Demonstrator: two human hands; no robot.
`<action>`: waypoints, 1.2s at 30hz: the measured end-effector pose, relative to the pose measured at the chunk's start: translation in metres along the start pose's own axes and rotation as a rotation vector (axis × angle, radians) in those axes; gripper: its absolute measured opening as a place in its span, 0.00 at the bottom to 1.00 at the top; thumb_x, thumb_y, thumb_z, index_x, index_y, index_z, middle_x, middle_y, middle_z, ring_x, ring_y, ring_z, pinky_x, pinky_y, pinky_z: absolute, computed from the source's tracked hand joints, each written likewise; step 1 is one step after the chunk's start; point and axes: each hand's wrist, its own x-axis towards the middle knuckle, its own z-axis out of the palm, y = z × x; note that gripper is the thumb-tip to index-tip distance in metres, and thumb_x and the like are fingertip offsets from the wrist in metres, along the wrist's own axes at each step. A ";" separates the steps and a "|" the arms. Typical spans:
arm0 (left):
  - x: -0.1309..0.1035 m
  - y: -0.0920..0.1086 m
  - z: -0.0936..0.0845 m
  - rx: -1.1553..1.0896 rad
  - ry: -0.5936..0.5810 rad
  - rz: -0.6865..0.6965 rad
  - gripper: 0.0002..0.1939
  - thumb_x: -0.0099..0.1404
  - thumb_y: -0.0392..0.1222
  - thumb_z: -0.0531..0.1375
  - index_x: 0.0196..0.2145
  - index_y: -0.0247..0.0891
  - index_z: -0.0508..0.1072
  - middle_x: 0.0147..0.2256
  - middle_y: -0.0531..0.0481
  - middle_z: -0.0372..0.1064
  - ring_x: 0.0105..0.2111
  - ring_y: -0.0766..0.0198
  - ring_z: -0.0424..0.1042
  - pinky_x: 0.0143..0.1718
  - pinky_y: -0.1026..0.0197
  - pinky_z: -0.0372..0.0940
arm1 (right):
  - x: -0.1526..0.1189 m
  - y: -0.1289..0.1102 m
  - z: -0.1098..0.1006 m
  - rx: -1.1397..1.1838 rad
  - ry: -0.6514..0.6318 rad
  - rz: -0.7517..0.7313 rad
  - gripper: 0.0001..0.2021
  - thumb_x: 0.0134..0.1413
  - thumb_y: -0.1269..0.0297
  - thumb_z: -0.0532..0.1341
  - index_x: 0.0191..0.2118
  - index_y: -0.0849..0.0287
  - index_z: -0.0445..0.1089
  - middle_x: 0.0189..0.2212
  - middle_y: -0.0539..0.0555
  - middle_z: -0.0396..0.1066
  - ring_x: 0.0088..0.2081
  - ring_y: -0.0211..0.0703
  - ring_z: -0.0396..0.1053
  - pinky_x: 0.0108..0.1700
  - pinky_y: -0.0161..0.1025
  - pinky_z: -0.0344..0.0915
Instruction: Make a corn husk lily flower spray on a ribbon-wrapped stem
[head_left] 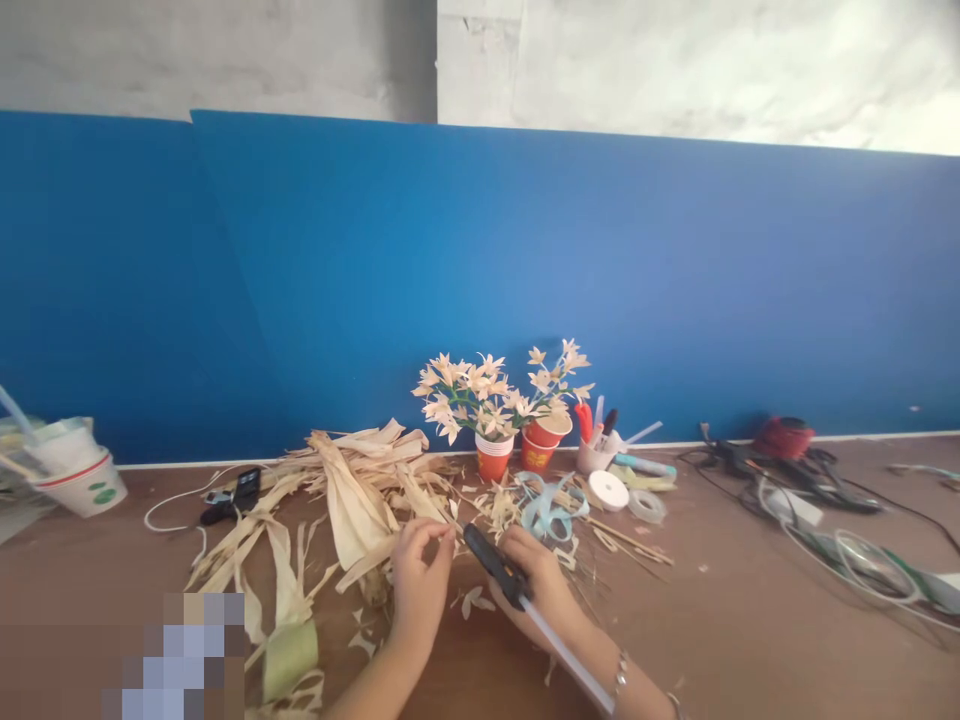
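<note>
At left, dry husks [358, 510] beside our left hand [422, 575]; its thumb and fingertips pinched together, whether on anything we cannot tell. Just right of fingertips, black glue gun [495, 562], long axis slanting upper left to lower right, front end toward our pinch, pale stick [567, 656] trailing from rear. Our right hand [541, 582], nearer, closed around glue gun.

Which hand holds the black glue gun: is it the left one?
No, the right hand grips the black glue gun, while the left hand is only near its front end.
</note>
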 end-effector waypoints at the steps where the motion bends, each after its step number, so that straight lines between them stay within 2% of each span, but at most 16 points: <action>1: 0.000 -0.001 0.000 0.004 -0.005 0.004 0.12 0.61 0.46 0.56 0.25 0.39 0.73 0.29 0.48 0.70 0.33 0.58 0.69 0.38 0.56 0.64 | 0.000 0.000 0.001 0.001 0.002 0.001 0.10 0.40 0.76 0.57 0.22 0.57 0.54 0.25 0.50 0.59 0.27 0.39 0.60 0.28 0.33 0.56; 11: -0.002 0.000 0.000 0.012 -0.026 0.013 0.11 0.61 0.44 0.56 0.25 0.39 0.73 0.29 0.49 0.70 0.33 0.59 0.70 0.37 0.57 0.64 | 0.003 -0.002 0.001 -0.030 -0.002 0.001 0.10 0.38 0.78 0.57 0.22 0.57 0.55 0.24 0.49 0.59 0.26 0.38 0.60 0.27 0.32 0.56; 36: -0.002 0.003 -0.001 0.028 -0.019 0.040 0.10 0.61 0.43 0.56 0.26 0.39 0.73 0.28 0.49 0.70 0.33 0.59 0.70 0.36 0.58 0.64 | 0.002 -0.001 0.000 -0.057 -0.041 0.009 0.08 0.39 0.76 0.57 0.22 0.57 0.56 0.25 0.51 0.60 0.26 0.39 0.61 0.27 0.33 0.56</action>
